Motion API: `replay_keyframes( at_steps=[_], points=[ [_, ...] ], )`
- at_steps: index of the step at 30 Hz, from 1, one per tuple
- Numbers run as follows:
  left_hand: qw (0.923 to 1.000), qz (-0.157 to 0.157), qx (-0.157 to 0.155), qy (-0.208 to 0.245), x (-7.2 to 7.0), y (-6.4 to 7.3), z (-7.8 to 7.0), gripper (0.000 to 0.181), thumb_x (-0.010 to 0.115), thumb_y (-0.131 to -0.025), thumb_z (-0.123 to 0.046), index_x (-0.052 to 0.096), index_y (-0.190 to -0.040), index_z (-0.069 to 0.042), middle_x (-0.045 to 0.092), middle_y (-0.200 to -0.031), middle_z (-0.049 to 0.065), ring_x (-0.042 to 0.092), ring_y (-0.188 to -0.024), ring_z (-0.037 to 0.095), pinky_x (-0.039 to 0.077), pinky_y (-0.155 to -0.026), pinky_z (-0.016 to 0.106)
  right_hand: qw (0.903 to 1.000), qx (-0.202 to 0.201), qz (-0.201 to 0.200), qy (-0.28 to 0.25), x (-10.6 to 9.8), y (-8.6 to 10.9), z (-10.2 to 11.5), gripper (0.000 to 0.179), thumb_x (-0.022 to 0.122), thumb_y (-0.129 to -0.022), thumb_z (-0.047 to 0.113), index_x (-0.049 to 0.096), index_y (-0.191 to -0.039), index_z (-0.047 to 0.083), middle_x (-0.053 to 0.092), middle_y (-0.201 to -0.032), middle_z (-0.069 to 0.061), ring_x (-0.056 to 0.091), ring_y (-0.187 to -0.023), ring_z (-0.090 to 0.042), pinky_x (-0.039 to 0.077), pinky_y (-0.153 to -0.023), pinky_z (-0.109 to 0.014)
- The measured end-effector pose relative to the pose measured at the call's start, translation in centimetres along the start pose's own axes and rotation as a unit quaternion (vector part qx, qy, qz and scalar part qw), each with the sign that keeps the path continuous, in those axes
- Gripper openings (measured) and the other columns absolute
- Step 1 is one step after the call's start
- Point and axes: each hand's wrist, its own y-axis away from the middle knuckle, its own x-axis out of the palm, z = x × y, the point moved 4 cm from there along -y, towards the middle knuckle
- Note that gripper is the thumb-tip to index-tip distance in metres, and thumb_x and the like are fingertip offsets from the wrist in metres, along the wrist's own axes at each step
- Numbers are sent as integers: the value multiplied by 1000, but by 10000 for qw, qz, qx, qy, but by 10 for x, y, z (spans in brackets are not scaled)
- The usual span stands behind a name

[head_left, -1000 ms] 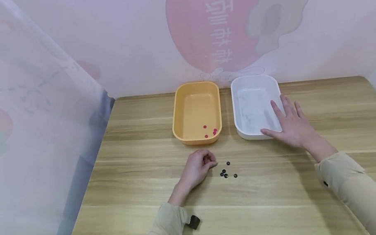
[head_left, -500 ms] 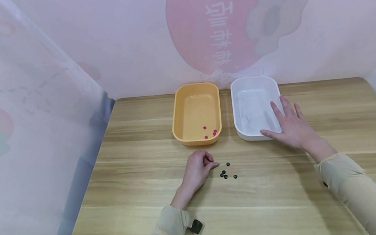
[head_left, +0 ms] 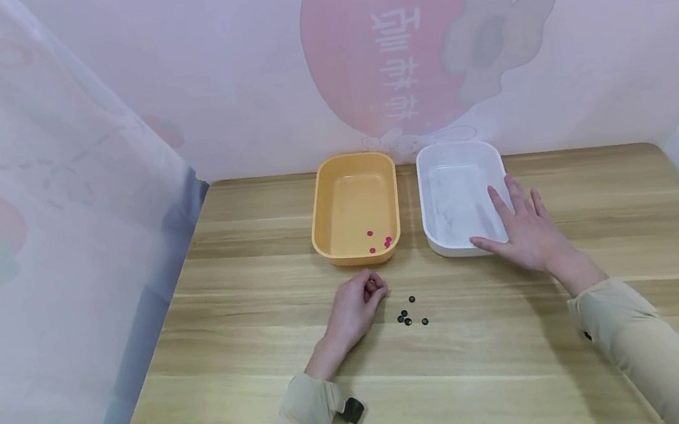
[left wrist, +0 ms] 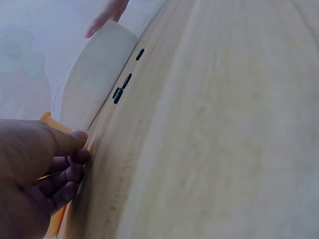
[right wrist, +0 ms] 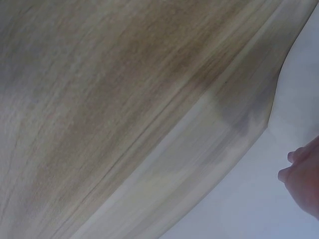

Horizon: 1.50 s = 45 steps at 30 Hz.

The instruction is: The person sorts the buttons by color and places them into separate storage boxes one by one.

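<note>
While left hand [head_left: 356, 307] fingers curl loosely, whether pinching anything I cannot tell, black beads [head_left: 408, 313] lie just at its 3 o'clock. Right hand [head_left: 523, 229] rests flat, fingers spread, on white tray [head_left: 452, 154] rim. Orange tray [head_left: 325, 207] at 12 o'clock, wooden table [head_left: 229, 322], pink printed curtains [head_left: 28, 146] around.

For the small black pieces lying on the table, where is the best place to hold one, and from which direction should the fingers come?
Probably from straight above. The black pieces lie flat and low on the table, loosely clustered, so pinch one across its rim with thumb and fingertip. The outlying piece has the most room round it. The left hand is nearest, beside them.
</note>
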Motion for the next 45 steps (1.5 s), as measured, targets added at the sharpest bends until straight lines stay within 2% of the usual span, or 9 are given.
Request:
replay_keyframes(
  at_steps=[5, 11, 14, 20, 25, 31, 37, 45],
  points=[
    [9988, 117, -125, 456, -1, 2, -1, 7, 79, -101, -10, 82, -105, -7, 83, -91, 6, 72, -77, 7, 59, -70, 18, 10000, -16, 4, -20, 1, 0, -1, 117, 53, -102, 78, 4, -176, 3, -14, -181, -32, -2, -170, -56, -6, -137, -72],
    [9879, 457, -220, 1469, 2, 5, -2, 12, 78, -100, -4, 85, -109, 0, 86, -105, 14, 83, -88, 18, 67, -78, 20, 10000, -31, -16, -36, 1, -1, -1, 117, 54, -102, 78, 2, -176, 3, -14, -182, -32, -1, -170, -55, -6, -137, -72],
    [9847, 522, -201, 1648, 2, 6, -3, 15, 77, -100, -2, 84, -114, 1, 86, -110, 16, 84, -94, 23, 67, -82, 21, 10000, -29, -30, -29, 0, -1, -1, 118, 54, -102, 77, 1, -176, 3, -12, -182, -33, 0, -170, -55, -6, -137, -72],
    [9828, 477, -263, 1765, -1, 7, -5, 19, 80, -98, -2, 83, -117, 2, 85, -111, 17, 84, -100, 31, 66, -85, 20, 10000, -43, -45, -25, 0, -1, -1, 120, 55, -102, 77, 0, -176, 1, -11, -181, -34, 0, -170, -56, -2, -138, -71],
    [9827, 450, -279, 1772, -3, 7, -6, 18, 81, -98, -3, 83, -115, 2, 86, -110, 16, 85, -99, 30, 64, -84, 16, 10000, -28, -38, 6, 0, -1, -1, 121, 55, -102, 77, -2, -175, 0, -12, -182, -33, 1, -169, -57, 5, -139, -70],
    [9803, 585, -267, 1870, -8, 9, -13, 18, 81, -98, -4, 83, -115, 3, 86, -109, 16, 85, -98, 31, 68, -83, 23, 10000, -25, -18, -2, -1, 0, 0, 121, 55, -102, 77, -3, -175, 0, -13, -182, -33, 0, -169, -58, 5, -139, -69],
    [9812, 615, -227, 1817, -20, 10, -30, 18, 81, -98, -5, 83, -115, 2, 86, -109, 15, 84, -101, 30, 67, -87, 24, 10000, -34, 5, -54, -1, 0, 1, 121, 54, -102, 77, -4, -175, 0, -15, -182, -32, -1, -169, -58, 4, -139, -68],
    [9831, 603, 105, 1727, -41, 12, -64, 17, 83, -97, -8, 85, -114, -6, 86, -112, 11, 83, -105, 25, 67, -91, 30, 9999, -9, 43, -96, -3, 2, 2, 121, 54, -102, 77, -3, -175, -1, -16, -181, -32, -1, -170, -56, 5, -139, -68]
  ],
)
